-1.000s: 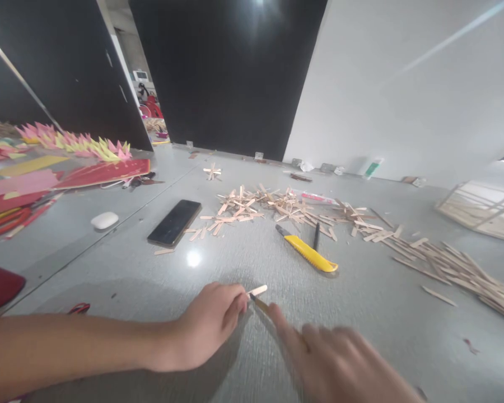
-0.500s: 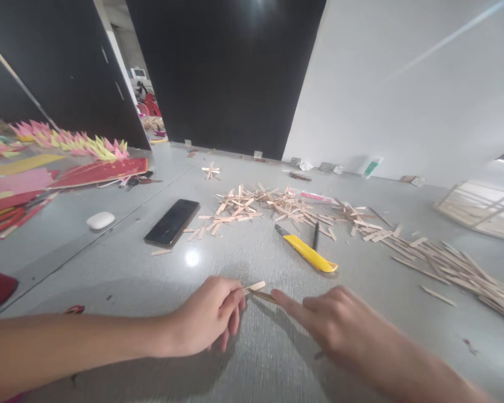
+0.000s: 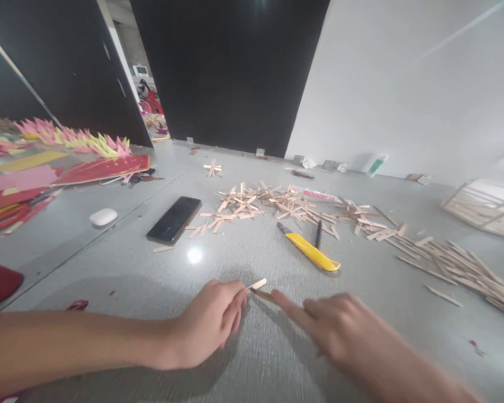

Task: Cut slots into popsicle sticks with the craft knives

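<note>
Near the front of the grey work surface, my left hand pinches a short, pale wooden craft stick, whose far end sticks out past the fingers. My right hand is closed round a small knife, index finger stretched along its narrow brownish blade. The dark tip of that blade meets the stick just beside my left fingertips. Most of the handle is hidden inside my right hand. Beyond both hands lie a yellow box cutter and a thin black pen-like stick.
Farther back, small cut sticks lie in a loose heap; longer wooden strips spread to the right. A phone and a white earbud case lie left. Pink and yellow paper pieces fill the far left. Panels stand behind.
The camera view has shifted slightly. The craft stick's free end is tilted up a little more, and the knife stays against it. Both hands keep their grips.
</note>
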Demonstrator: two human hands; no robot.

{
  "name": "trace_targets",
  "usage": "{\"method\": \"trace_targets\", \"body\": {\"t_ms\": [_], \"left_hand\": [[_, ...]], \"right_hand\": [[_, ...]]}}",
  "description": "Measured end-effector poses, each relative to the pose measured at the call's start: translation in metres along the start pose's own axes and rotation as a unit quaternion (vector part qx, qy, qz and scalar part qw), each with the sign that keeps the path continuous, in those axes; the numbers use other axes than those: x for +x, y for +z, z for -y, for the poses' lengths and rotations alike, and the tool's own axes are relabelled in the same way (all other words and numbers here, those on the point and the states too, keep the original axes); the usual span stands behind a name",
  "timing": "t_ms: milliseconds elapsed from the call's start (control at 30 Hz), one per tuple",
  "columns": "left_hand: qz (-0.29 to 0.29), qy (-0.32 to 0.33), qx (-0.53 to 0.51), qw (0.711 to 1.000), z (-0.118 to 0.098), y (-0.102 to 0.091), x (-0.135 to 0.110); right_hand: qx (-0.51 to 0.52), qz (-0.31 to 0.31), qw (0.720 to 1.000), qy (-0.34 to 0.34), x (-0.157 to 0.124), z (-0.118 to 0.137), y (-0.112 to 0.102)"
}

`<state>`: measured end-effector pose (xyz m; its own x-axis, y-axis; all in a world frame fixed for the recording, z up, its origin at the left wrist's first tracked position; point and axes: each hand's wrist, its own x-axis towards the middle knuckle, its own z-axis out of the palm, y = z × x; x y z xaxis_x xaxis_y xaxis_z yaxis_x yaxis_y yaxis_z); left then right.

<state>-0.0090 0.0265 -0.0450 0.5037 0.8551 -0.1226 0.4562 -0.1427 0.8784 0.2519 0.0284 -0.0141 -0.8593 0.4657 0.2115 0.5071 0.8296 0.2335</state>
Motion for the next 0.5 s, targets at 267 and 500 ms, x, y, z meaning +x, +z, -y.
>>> {"method": "trace_targets", "body": {"t_ms": [267, 500], "left_hand": [[-0.011, -0.008, 0.016, 1.0, 0.0, 0.001, 0.001], [-0.023, 0.042, 0.043, 0.998, 0.003, 0.006, -0.001]], "right_hand": [[0.158, 0.004, 0.987, 0.002, -0.004, -0.025, 0.023], [-0.115, -0.027, 0.991, 0.07, -0.007, 0.062, -0.009]]}}
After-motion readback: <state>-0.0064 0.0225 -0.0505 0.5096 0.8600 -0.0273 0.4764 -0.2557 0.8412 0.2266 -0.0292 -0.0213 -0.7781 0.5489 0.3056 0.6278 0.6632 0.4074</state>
